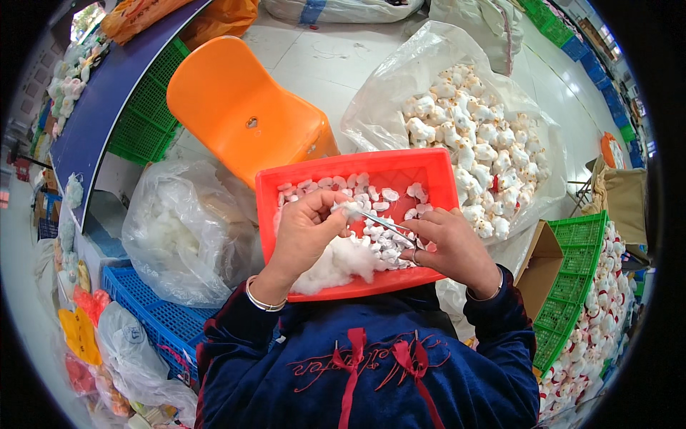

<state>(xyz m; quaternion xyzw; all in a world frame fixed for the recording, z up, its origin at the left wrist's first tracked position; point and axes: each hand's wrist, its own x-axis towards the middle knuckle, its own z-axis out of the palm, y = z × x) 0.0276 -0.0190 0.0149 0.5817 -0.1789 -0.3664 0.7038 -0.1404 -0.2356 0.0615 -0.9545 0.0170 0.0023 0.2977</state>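
My left hand [304, 232] is closed in a pinch on a small white fabric piece [350, 207]. Ring-handled metal forceps [388, 225] reach across from my right hand [454, 243], whose fingers are closed round the handles. Their tips meet the white piece at my left fingertips; fluff partly hides the contact. Both hands are above a red plastic tub [355, 164] at my lap. Inside it, loose white stuffing [339, 263] lies on the near side. Several small white fabric pieces [389, 194] are scattered over the tub's bottom.
Beyond the tub stands an orange chair [236, 107]. At right, a clear bag holds several white plush parts [486, 154]; a green crate [572, 279] is nearer. A bag of stuffing [171, 236] sits at left, by a blue crate [153, 307].
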